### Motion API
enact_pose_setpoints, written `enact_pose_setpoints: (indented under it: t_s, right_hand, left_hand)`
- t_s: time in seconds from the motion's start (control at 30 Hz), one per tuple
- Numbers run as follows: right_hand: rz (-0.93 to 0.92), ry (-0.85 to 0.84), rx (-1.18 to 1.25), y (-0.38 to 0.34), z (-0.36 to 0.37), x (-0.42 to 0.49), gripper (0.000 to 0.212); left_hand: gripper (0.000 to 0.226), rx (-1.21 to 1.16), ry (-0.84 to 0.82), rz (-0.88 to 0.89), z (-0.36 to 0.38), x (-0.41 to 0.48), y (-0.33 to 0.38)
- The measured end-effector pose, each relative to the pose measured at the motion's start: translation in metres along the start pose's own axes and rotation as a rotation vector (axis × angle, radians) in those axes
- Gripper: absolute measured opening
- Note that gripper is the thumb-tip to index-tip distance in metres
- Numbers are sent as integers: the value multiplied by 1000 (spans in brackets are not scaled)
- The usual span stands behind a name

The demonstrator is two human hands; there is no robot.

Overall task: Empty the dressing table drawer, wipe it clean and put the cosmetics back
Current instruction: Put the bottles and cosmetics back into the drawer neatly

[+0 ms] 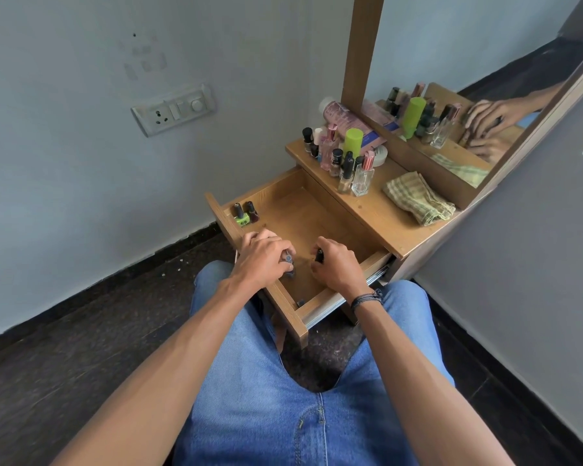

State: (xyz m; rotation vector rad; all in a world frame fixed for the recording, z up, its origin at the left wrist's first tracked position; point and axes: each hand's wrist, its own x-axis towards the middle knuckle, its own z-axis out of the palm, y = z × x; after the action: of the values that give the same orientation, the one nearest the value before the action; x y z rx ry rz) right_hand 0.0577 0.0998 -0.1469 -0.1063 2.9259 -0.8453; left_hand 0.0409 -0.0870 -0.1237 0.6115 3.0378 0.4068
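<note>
Inside the near-bare drawer (303, 223), one bottle (288, 264) is clasped in each grip, left hand (263, 253) and right hand (337, 264), with most cosmetics (337, 156) set out on the surface (384, 210).

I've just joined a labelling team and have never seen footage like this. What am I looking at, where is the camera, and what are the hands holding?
There is no machine here. A person in jeans sits by a small dressing table. The only camera is worn on their head and looks down at both hands. The left hand grips a grey-capped bottle and the right hand grips a dark bottle, both down in the open drawer. Two nail polish bottles sit in its upper-left corner as pictured. On the table top are a cluster of cosmetics and a folded checked cloth. The mirror behind reflects them.
</note>
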Motion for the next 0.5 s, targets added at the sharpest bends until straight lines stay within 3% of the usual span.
enact_pose_setpoints:
  t_s: [0.33, 0.5]
  right_hand:
    - [-65, -193, -55, 6, -5, 4, 25]
    - [-98, -308, -81, 6, -11, 7, 23]
  left_hand:
    - [21, 52, -61, 51, -1, -2, 3]
    - [19, 28, -171, 61, -9, -4, 8]
